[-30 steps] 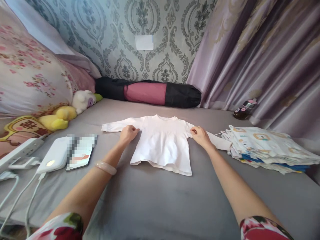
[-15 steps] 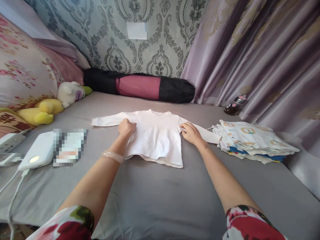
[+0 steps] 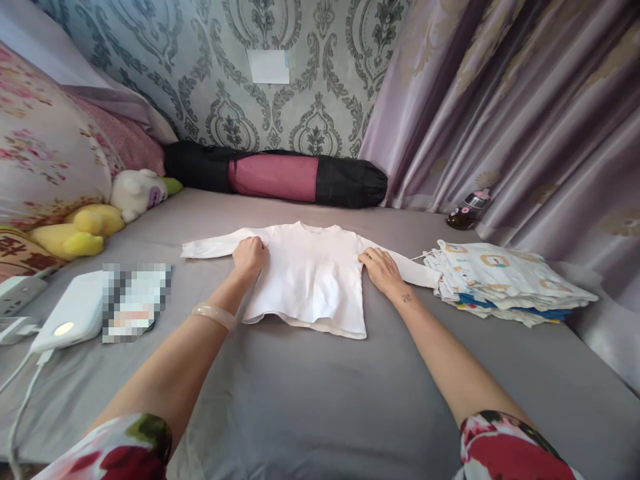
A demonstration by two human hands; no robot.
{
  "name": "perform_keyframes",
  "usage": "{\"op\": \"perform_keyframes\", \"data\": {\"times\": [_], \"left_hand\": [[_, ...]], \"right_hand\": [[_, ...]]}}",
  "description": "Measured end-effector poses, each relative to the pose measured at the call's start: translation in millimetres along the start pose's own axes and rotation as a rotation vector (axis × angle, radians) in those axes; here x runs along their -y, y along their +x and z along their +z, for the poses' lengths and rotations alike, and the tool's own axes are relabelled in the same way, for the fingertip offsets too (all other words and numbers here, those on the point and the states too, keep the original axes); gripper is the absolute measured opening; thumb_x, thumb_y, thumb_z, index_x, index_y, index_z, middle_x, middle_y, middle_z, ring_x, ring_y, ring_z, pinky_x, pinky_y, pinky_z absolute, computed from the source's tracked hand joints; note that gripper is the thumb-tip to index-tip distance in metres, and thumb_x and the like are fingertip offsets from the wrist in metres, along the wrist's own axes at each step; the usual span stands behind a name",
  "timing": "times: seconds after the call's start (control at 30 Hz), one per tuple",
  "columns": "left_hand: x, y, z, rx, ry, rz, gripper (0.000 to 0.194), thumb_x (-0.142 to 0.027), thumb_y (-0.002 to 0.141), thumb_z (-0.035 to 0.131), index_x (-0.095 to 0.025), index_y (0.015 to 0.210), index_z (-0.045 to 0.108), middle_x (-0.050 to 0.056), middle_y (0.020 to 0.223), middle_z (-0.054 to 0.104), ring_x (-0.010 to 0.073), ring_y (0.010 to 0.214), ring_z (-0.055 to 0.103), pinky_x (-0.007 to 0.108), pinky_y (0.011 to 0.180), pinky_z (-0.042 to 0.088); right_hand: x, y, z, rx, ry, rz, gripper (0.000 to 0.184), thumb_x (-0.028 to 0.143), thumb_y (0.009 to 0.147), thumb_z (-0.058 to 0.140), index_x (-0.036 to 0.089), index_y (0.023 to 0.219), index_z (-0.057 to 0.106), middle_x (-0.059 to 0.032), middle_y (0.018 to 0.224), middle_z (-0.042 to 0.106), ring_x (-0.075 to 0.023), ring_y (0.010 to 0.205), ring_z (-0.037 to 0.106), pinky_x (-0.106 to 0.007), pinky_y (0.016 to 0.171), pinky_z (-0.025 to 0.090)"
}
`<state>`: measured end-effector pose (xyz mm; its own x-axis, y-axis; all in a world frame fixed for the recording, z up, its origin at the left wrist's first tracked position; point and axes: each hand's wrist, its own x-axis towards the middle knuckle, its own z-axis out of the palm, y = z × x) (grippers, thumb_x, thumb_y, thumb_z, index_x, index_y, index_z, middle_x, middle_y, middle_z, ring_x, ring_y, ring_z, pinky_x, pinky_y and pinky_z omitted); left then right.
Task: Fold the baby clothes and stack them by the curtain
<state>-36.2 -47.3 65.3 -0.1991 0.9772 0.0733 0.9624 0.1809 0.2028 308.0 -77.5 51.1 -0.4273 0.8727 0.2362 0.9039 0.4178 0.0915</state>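
A small white long-sleeved shirt (image 3: pixel 310 280) lies spread on the grey bed sheet (image 3: pixel 300 393), its neckline toward the wall and both sleeves stretched out sideways. My left hand (image 3: pixel 249 257) is closed on the shirt's left side, just under where that sleeve begins; a pale bangle circles the wrist. On the opposite side, my right hand (image 3: pixel 379 265) pinches the shirt's edge below the other sleeve. Soft folds run down the middle of the shirt between my hands. The fabric inside my fingers is hidden.
A stack of folded clothes (image 3: pixel 510 280) sits at the right, touching the sleeve cuff, with a bottle (image 3: pixel 469 209) behind it. A rolled mat in a bag (image 3: pixel 275 177) lies along the wall. Left are plush toys (image 3: pixel 93 230), a white power bank (image 3: pixel 75 312) and a blurred flat item (image 3: pixel 137 303).
My left hand has shifted slightly left, and the shirt's lower left corner has spread outward with it. My right hand stays at nearly the same place on the shirt's edge.
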Motion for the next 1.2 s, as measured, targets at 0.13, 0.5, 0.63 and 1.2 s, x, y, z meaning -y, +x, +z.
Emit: {"op": "perform_keyframes", "data": {"times": [0.13, 0.5, 0.63, 1.2], "left_hand": [[7, -4, 5.9, -0.058, 0.006, 0.038, 0.03, -0.028, 0.09, 0.041, -0.016, 0.103, 0.066, 0.015, 0.113, 0.066, 0.028, 0.108, 0.059, 0.034, 0.081, 0.047], [11, -8, 9.3, 0.158, -0.221, -0.16, 0.03, -0.046, 0.076, 0.062, -0.017, 0.082, 0.071, 0.013, 0.09, 0.073, 0.0291, 0.096, 0.065, 0.032, 0.078, 0.046], [3, -7, 16.9, 0.113, -0.189, -0.204, 0.028, -0.038, 0.074, 0.062, -0.015, 0.088, 0.071, 0.017, 0.097, 0.072, 0.031, 0.105, 0.063, 0.035, 0.086, 0.045], [-6, -15, -5.3, 0.2, -0.806, -0.441, 0.026, -0.04, 0.075, 0.066, -0.018, 0.065, 0.054, 0.0, 0.049, 0.048, 0.0174, 0.05, 0.054, 0.026, 0.047, 0.04]], "right_hand": [[6, -1, -3, -0.008, 0.038, 0.101, 0.028, 0.012, 0.092, 0.043, 0.02, 0.101, 0.068, -0.0096, 0.118, 0.06, -0.0218, 0.107, 0.049, -0.03, 0.087, 0.034], [43, 1, -15, 0.271, 0.285, 0.789, 0.038, 0.047, 0.087, 0.047, 0.02, 0.095, 0.073, -0.0137, 0.105, 0.07, -0.0287, 0.102, 0.064, -0.032, 0.076, 0.044], [44, 10, -14, 0.314, 0.335, 0.861, 0.041, 0.051, 0.082, 0.054, 0.02, 0.101, 0.073, -0.0148, 0.111, 0.07, -0.0308, 0.107, 0.064, -0.032, 0.076, 0.045], [47, 12, -8, 0.069, 1.03, 1.099, 0.022, 0.028, 0.085, 0.057, 0.018, 0.065, 0.054, 0.0034, 0.048, 0.048, -0.0068, 0.039, 0.042, -0.018, 0.038, 0.024]]}}
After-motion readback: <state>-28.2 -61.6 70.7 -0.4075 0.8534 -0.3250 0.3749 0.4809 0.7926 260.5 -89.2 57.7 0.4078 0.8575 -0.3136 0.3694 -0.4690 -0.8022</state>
